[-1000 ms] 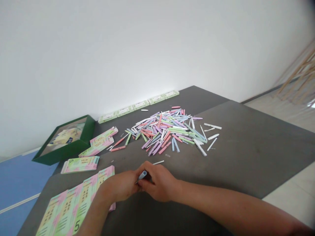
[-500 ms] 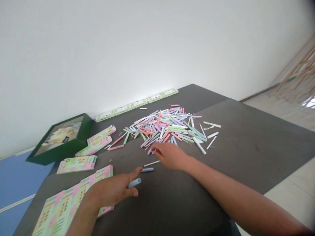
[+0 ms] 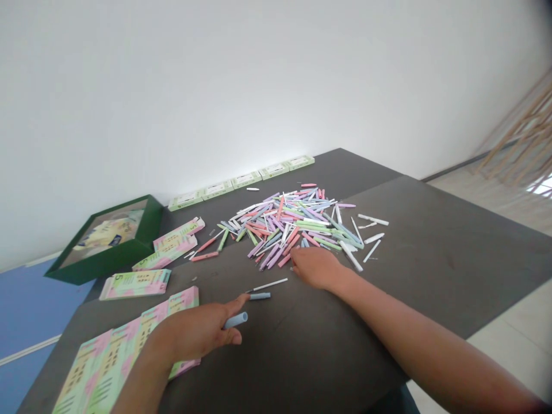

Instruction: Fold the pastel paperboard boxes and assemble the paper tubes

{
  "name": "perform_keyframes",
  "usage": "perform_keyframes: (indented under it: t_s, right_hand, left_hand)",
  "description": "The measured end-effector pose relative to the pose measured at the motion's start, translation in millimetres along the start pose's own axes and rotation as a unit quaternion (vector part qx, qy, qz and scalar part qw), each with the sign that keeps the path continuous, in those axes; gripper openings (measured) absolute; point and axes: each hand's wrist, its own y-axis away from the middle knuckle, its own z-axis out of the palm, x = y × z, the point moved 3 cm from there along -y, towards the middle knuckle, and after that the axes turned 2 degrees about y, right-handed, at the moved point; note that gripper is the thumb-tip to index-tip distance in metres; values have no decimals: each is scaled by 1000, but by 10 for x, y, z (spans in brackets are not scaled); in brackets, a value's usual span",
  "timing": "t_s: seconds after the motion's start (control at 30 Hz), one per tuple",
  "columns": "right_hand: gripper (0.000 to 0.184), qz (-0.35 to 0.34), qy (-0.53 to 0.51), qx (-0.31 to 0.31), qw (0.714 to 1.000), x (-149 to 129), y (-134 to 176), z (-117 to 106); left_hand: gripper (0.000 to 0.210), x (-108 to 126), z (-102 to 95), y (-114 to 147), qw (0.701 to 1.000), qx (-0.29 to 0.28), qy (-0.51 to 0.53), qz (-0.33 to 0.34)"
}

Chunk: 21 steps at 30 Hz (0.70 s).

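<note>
Right hand [image 3: 314, 268] shifted rightward; now palm-down at pen-part pile's [image 3: 297, 221] near edge, fingertip closure cannot be told. Left hand [image 3: 200, 329] grips blue tube [image 3: 236, 320], index and thumb spread.

Bounded on the far side by a plain white wall [image 3: 259, 86], brightest low behind the dark grey table [image 3: 431, 247]. Floored at right in pale tile [image 3: 517, 333], with dark skirting [image 3: 454, 167] and blurred wooden slats [image 3: 528, 129] farther back.
</note>
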Motion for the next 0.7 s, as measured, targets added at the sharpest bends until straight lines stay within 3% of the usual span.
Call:
perform_keyframes:
  t_s: [0.17,0.43,0.7]
  right_hand:
    - [26,-5,-4,-6,1000,-102,-16,86]
    - [22,12,-16,-19,1000,-134,-70,193]
    - [24,-22,-41,-20,999,-153,-95,235]
  left_hand:
    - [70,86,-21,18,1000,-30,-9,-5]
    - [68,72,-16,78,1000,-20,-10,-11]
    - [66,79,-4,89,1000,-23,-13,-14]
